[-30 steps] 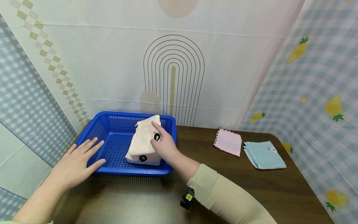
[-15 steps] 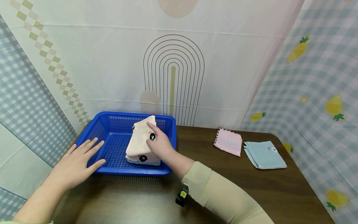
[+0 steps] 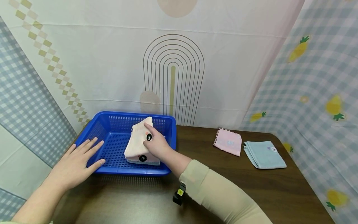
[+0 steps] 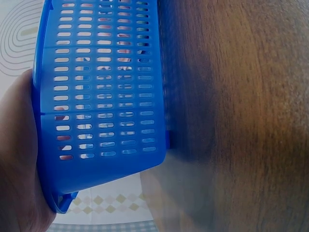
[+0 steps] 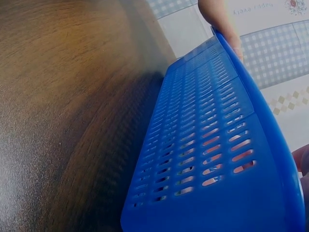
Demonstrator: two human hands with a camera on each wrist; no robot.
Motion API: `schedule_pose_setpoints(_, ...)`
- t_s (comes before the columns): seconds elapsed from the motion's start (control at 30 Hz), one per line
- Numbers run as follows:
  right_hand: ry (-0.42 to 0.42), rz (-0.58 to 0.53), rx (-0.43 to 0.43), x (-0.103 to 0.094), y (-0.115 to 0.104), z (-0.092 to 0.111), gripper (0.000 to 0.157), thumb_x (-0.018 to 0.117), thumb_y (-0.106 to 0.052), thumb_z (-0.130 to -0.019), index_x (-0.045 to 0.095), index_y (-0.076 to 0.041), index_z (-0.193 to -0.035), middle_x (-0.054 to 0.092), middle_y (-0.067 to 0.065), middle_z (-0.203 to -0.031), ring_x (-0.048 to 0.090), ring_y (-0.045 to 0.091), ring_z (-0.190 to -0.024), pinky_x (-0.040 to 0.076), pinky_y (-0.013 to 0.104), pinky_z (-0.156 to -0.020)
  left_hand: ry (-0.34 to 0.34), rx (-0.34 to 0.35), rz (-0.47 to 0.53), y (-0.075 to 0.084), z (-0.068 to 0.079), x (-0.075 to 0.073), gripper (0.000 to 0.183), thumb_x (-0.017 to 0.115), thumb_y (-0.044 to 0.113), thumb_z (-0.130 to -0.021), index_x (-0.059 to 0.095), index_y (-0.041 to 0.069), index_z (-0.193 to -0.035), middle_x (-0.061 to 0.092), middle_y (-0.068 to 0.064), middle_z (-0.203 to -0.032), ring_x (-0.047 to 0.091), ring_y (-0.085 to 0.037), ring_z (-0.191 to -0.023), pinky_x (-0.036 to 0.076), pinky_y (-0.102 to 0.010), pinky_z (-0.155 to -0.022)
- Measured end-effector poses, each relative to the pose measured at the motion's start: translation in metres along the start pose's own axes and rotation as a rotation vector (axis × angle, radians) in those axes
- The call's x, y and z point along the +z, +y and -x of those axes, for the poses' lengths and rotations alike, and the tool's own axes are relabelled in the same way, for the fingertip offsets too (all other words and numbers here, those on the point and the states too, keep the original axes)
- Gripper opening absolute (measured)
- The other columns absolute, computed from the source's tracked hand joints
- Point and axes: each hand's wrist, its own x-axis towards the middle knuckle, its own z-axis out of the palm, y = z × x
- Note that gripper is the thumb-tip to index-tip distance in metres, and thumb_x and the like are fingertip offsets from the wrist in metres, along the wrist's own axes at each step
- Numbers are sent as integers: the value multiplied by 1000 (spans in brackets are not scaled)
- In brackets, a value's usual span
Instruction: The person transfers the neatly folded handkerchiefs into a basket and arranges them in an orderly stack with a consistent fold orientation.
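- Here, the left hand [image 3: 74, 166] lies over the left end of the blue basket [image 3: 123, 170], its 4 fingers straight and fanned wide, its thumb reaching over the near left corner of the rim.
- Right hand [image 3: 158, 141]: extended across the basket's near right corner, with 2 digits lying on the pale cloth [image 3: 137, 140]; the others are hidden, so from where I stand I cannot tell whether it pinches the cloth or only rests on it.
- Pale cloth: inside the basket, in the right half, folded and askew on top of other folded cloths [image 3: 144, 162]; a round black patch [image 3: 149, 137] shows between the 2 digits.
- Right arm: the sleeve [image 3: 221, 189] slants above the table [image 3: 131, 199], a small black device [image 3: 178, 196] hanging at the cuff.
- Edges: the basket's back rim stands just before the hanging sheet [image 3: 112, 68].
- Room: perforated floor shows between the left hand and the cloths; rightward, a stretch of wood separates the basket from the pink cloth [image 3: 228, 142], with the light-blue cloth [image 3: 265, 155] just beside it, near the table's right edge.
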Motion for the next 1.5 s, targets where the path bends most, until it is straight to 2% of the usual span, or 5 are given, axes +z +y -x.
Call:
schedule_pose_setpoints(0.5,-93,78,50,2,0,0,80,58,7,-84,40,-31,-153,52,8,-145,59,22,-83,39,24,-45,-13,-1,8,1,0,-3,79,47,64,-96,34,14,-156,28,-21,-159,28,-48,-141,3,-67,-115)
schedule_pose_setpoints(0.67,-97,76,69,1,0,1,81,56,8,-84,39,-31,-153,51,7,-147,59,22,-91,39,24,-45,-8,-1,7,2,1,-3,79,47,64,-96,34,13,-156,29,-21,-159,29,-48,-141,2,-66,-116)
schedule_pose_setpoints(1.0,-119,173,81,0,0,1,79,54,9,-84,37,-22,-155,45,6,-152,46,19,-132,48,33,-81,-10,-5,7,1,0,-3,78,49,62,-96,34,14,-156,29,-21,-159,29,-48,-142,7,-68,-114)
schedule_pose_setpoints(1.17,-136,215,82,1,1,0,75,55,4,-85,35,-14,-155,39,10,-156,32,25,-145,38,38,-109,-3,1,8,-1,0,-1,77,50,61,-97,33,14,-156,29,-21,-159,30,-48,-141,6,-67,-114)
schedule_pose_setpoints(1.5,-116,226,156,4,-2,3,74,64,-19,-90,32,-9,-155,25,21,-160,27,32,-147,30,42,-116,-1,-1,4,-2,-1,0,78,50,62,-96,34,14,-156,29,-21,-159,30,-48,-141,6,-68,-114)
